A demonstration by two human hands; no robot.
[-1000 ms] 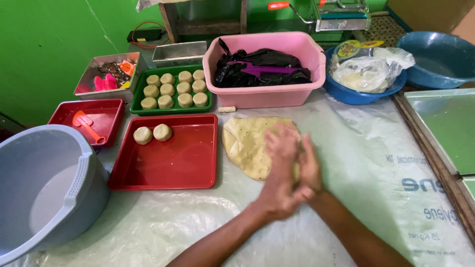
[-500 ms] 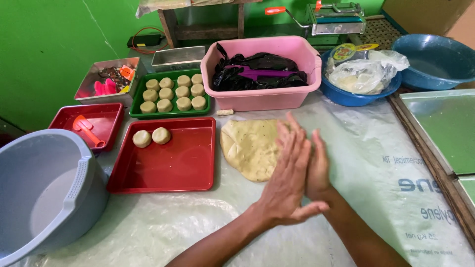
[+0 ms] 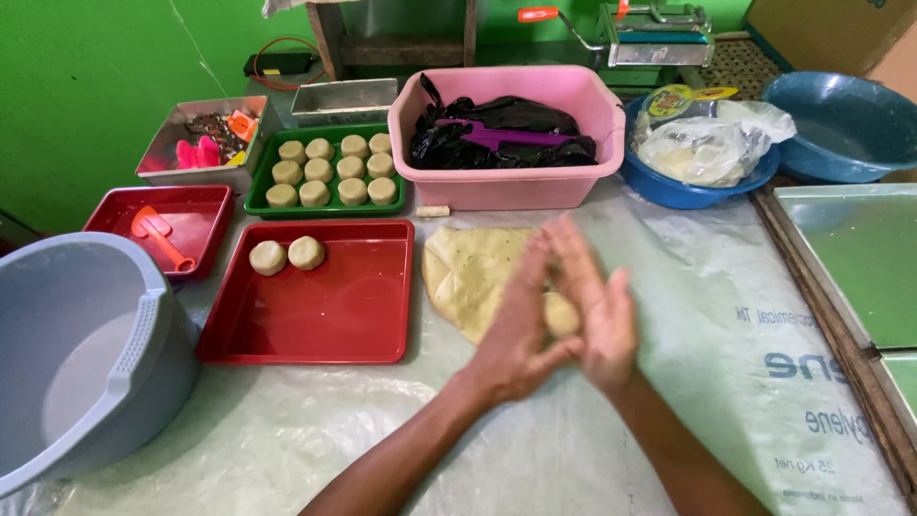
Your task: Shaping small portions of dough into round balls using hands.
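Dough ball (image 3: pixel 562 313) now between the palms, lifted off the flattened dough sheet (image 3: pixel 473 277).
Left hand (image 3: pixel 516 330) and right hand (image 3: pixel 597 311) pressed together around it; earlier they lay flat on the sheet, so shaping has begun.

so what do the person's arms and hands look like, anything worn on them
Both forearms are bare, with no sleeves in view. The left hand and right hand are bare too: no gloves, and no rings, watch or bracelet that I can make out.

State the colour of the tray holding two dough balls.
Red tray, seen in the head view.
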